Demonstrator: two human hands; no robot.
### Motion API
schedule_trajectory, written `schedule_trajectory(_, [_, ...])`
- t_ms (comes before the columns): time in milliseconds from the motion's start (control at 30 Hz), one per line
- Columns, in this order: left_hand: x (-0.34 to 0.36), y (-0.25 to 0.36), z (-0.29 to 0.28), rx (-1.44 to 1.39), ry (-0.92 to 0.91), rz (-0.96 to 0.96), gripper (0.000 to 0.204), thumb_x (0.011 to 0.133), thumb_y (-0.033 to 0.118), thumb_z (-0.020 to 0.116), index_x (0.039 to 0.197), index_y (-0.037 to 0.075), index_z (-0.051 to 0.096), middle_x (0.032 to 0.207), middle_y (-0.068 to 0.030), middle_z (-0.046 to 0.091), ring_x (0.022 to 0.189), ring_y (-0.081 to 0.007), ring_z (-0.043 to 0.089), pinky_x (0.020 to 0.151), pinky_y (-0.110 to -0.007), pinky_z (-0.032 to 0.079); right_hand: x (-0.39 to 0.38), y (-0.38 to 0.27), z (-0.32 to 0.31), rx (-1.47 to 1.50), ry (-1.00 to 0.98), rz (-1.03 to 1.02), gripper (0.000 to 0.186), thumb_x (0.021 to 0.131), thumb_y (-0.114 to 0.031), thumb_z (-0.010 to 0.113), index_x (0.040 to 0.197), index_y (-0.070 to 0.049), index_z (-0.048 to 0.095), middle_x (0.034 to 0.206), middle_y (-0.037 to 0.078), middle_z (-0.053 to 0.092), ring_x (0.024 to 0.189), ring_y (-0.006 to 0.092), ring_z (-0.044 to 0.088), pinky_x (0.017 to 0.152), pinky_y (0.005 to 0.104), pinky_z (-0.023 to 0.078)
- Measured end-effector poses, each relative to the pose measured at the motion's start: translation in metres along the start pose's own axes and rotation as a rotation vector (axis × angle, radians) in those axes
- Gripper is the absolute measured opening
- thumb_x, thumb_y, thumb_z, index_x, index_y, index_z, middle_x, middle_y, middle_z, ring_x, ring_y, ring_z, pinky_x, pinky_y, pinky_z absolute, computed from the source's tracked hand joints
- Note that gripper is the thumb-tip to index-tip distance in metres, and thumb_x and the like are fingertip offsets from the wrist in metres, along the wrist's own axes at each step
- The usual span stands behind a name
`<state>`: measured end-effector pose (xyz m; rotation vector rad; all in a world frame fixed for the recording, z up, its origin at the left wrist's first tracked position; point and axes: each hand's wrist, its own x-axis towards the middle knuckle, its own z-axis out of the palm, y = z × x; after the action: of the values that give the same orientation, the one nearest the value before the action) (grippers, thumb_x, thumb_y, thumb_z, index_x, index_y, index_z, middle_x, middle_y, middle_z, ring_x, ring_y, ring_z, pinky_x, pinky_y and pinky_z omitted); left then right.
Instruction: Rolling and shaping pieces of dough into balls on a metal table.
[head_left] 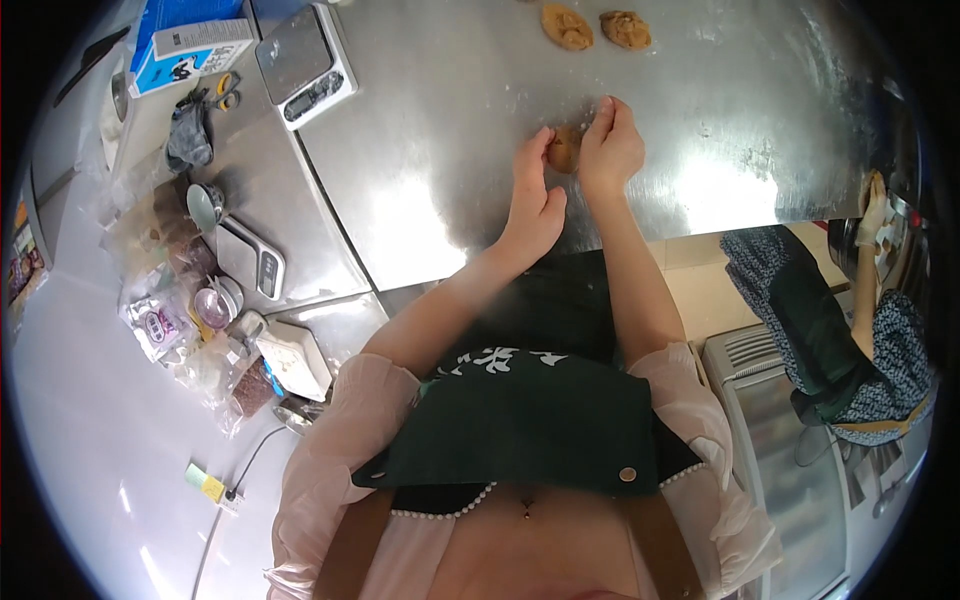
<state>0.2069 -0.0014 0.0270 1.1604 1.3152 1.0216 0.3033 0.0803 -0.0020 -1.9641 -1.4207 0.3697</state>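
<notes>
On the steel worktop [430, 130], a small rounded piece of light brown dough [565, 152] lies between my two hands. My left hand [535, 205] curves along its left side, fingers reaching forward and a fingertip against it; the thumb stands apart. Curled in from the right, my right hand [612, 150] presses against the other side with its fingers closed together, and it hides part of the dough. Farther away at the top edge rest a flattened oval piece of brown dough [567, 27] and a rougher brown lump [627, 30].
To the left stand a digital scale [312, 65], a smaller scale [250, 258], a blue-and-white carton [190, 55], scissors [228, 92], plastic bags and a white tub [295, 362]. At right, a co-worker's gloved hand [873, 210] reaches the worktop's edge, near a glass-topped freezer [785, 440].
</notes>
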Motion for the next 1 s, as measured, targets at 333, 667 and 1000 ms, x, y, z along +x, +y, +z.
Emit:
schedule_trajectory(333, [0.014, -0.011, 0.0, 0.125, 0.047, -0.102, 0.069, 0.077, -0.013, 0.038, 0.143, -0.002, 0.024, 0.141, -0.0184, 0.034, 0.135, -0.0289, 0.032, 0.114, -0.038, 0.023, -0.01, 0.015, 0.017, -0.194, -0.026, -0.155, 0.018, 0.093, -0.023, 0.054, 0.094, -0.01, 0.066, 0.073, 0.014, 0.068, 0.06, 0.0336, 0.064, 0.054, 0.0436, 0.05])
schedule_trajectory(667, [-0.016, 0.0, 0.008, 0.097, 0.01, -0.005, 0.068, 0.076, -0.011, 0.04, 0.142, -0.001, 0.027, 0.137, -0.0207, 0.037, 0.134, -0.0328, 0.033, 0.113, -0.038, 0.026, -0.02, 0.02, 0.003, -0.126, -0.041, -0.065, 0.016, 0.092, -0.022, 0.056, 0.094, -0.009, 0.066, 0.073, 0.013, 0.068, 0.06, 0.0327, 0.065, 0.055, 0.0428, 0.05])
schedule_trajectory(1000, [-0.022, -0.002, 0.005, 0.192, -0.075, -0.009, 0.068, 0.074, -0.011, 0.042, 0.14, -0.002, 0.029, 0.135, -0.0217, 0.037, 0.126, -0.0348, 0.036, 0.108, -0.039, 0.03, -0.025, 0.017, -0.014, 0.001, -0.124, -0.059, 0.013, 0.091, -0.02, 0.057, 0.093, -0.009, 0.064, 0.074, 0.012, 0.068, 0.06, 0.0324, 0.064, 0.052, 0.0419, 0.05])
